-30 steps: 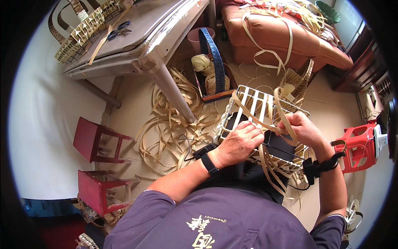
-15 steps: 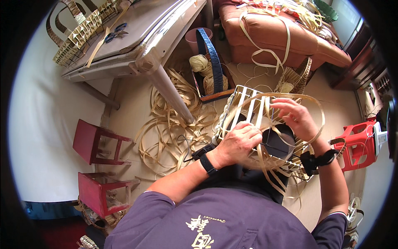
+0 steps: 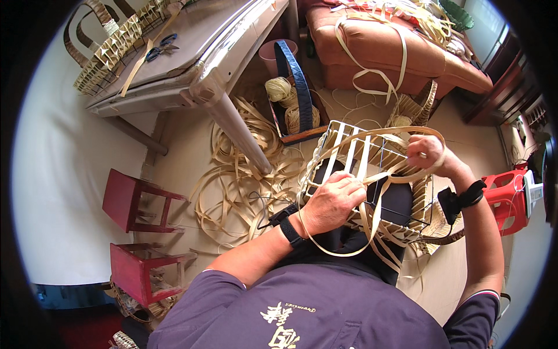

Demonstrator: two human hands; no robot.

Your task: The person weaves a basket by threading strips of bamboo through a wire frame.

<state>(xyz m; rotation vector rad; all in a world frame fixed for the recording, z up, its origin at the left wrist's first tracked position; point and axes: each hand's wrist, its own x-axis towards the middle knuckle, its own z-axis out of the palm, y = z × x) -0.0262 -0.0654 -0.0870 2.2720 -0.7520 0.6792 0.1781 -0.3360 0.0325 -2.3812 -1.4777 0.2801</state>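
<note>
A half-woven wire-framed basket (image 3: 363,160) rests across my lap, with pale flat slats over its left part and dark wire showing at the right. My left hand (image 3: 336,200) is closed at the basket's middle, its fingertips pinching a tan weaving strip (image 3: 342,255) against the slats. That strip bows down past my left wrist and arcs over the basket. Beyond the basket's right side, my right hand (image 3: 429,153) is raised and closed round a stretch of the strip, its fingertips partly hidden.
Tangled strips (image 3: 232,192) cover the floor at left, beside a table leg (image 3: 239,128). Two red stools (image 3: 131,264) stand further left. Ahead are a box with a blue handle (image 3: 297,81) and an orange sofa (image 3: 354,52). A red plastic stool (image 3: 504,200) is at right. Scissors (image 3: 161,47) lie on the table.
My right hand has moved right, and its spread fingers have closed on the strip. The strip's loop now hangs lower, in front of the basket. My left hand has barely moved.
</note>
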